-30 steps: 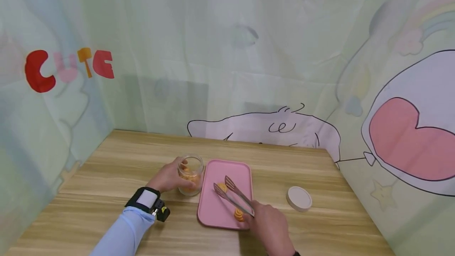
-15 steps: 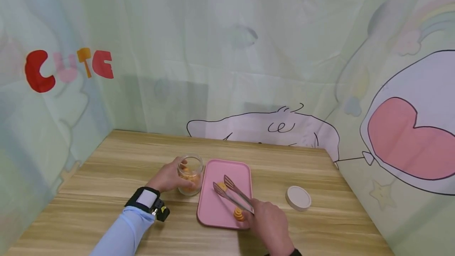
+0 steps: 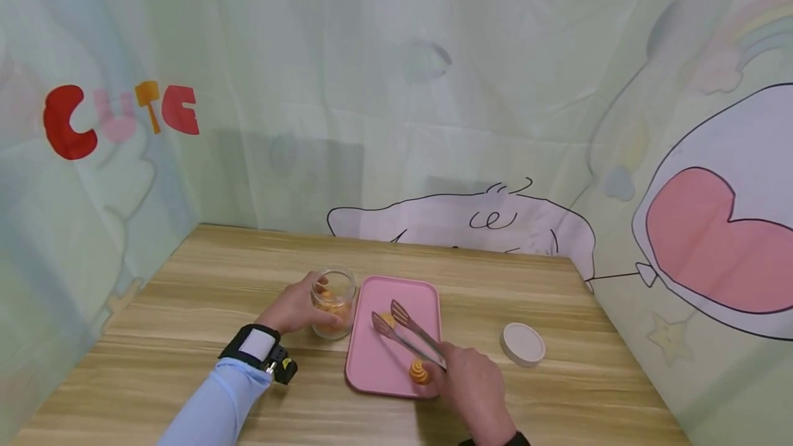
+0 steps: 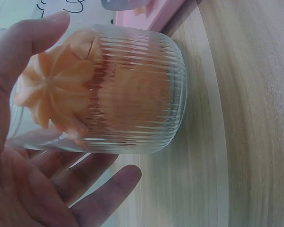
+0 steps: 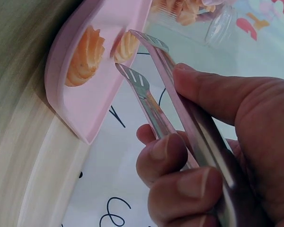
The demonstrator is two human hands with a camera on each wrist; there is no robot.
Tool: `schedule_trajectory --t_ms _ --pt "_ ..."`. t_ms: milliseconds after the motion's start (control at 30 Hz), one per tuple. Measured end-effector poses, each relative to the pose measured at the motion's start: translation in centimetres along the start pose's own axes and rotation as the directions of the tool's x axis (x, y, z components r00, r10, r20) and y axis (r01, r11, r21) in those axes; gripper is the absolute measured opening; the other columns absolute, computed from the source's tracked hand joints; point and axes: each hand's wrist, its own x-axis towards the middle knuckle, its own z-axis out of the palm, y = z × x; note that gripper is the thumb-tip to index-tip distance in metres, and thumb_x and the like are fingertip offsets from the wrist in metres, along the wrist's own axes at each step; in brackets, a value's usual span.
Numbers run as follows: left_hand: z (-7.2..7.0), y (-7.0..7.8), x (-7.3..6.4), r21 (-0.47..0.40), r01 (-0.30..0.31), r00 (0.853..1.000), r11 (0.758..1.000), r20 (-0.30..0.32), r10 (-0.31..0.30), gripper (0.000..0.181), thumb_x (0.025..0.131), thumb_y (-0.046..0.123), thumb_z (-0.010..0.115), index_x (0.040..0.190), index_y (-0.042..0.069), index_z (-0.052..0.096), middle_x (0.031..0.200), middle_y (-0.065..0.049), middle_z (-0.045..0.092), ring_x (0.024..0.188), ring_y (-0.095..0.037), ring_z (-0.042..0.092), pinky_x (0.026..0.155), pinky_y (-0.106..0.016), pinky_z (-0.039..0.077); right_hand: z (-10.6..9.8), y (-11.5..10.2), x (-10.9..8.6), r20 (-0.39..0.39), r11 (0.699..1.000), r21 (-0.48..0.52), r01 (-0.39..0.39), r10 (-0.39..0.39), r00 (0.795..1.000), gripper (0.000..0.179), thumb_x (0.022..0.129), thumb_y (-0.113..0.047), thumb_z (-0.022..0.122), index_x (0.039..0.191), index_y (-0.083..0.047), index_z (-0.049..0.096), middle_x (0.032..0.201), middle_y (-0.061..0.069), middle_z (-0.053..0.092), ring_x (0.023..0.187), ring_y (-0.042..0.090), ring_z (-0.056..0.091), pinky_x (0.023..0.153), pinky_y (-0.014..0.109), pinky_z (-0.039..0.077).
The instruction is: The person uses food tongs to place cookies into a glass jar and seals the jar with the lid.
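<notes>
My left hand (image 3: 299, 307) holds a clear ribbed glass jar (image 4: 142, 90) standing without a lid beside the tray, thumb and fingers around its sides. Inside the jar lie several orange swirl-shaped cookies (image 4: 57, 85). With my right hand (image 3: 472, 384) I grip slotted metal tongs (image 3: 416, 343), their two tips spread apart over the pink tray (image 3: 379, 380). One swirl cookie (image 5: 127, 46) on the tray lies at the tong tips, partly covered by them in the head view. Another swirl cookie (image 5: 86, 56) sits nearer my right hand, by the tray's front right corner.
A round white lid (image 3: 523, 344) lies on the wooden table (image 3: 235, 260) to the right of the tray. Behind the table hangs a printed fabric backdrop (image 3: 279, 88), which also runs along both sides.
The hands, jar and tray keep their places. The tongs stay over the far cookie with almost no movement; the head view shifts slightly.
</notes>
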Motion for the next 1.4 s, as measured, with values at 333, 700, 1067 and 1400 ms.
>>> schedule_trajectory --t_ms 333,700,1067,1400 --pt "0.0 0.0 0.0 0.001 -0.002 1.000 1.000 0.001 0.002 0.087 0.057 0.045 0.086 0.127 0.011 0.046 0.123 -0.013 0.059 0.107 -0.026 0.058 0.092 -0.046 0.048 -0.8 0.1 0.2 -0.047 0.999 0.029 0.024 -0.022 0.999 0.034 0.077 -0.044 0.071 0.098 -0.018 0.069 0.060 0.001 0.059 0.050 0.016 0.050 0.041 0.031 0.031" --pt "0.0 0.2 -0.1 0.003 0.007 1.000 1.000 0.003 -0.008 0.087 0.057 0.045 0.086 0.127 0.011 0.046 0.122 -0.013 0.059 0.106 -0.026 0.058 0.093 -0.044 0.048 -1.3 0.2 0.5 -0.090 0.998 0.020 0.052 -0.050 0.995 0.033 0.077 -0.043 0.071 0.098 -0.018 0.069 0.061 0.001 0.061 0.050 0.016 0.052 0.041 0.030 0.031" --pt "0.0 0.3 -0.2 -0.001 0.012 1.000 1.000 0.003 -0.012 0.089 0.057 0.046 0.086 0.128 0.012 0.046 0.122 -0.012 0.058 0.106 -0.024 0.058 0.092 -0.045 0.048 -2.6 -0.1 1.0 -0.121 0.998 0.019 0.056 -0.053 0.991 0.038 0.077 -0.044 0.071 0.105 -0.018 0.070 0.064 0.002 0.063 0.050 0.016 0.053 0.041 0.028 0.031" --pt "-0.1 0.3 -0.2 0.000 0.004 1.000 1.000 0.005 -0.004 0.088 0.058 0.046 0.085 0.127 0.010 0.046 0.123 -0.013 0.059 0.106 -0.026 0.058 0.092 -0.045 0.048 -4.0 -0.7 1.6 -0.126 0.999 0.030 0.045 -0.040 0.991 0.041 0.078 -0.045 0.071 0.108 -0.018 0.069 0.064 0.000 0.063 0.048 0.011 0.047 0.039 0.025 0.028"
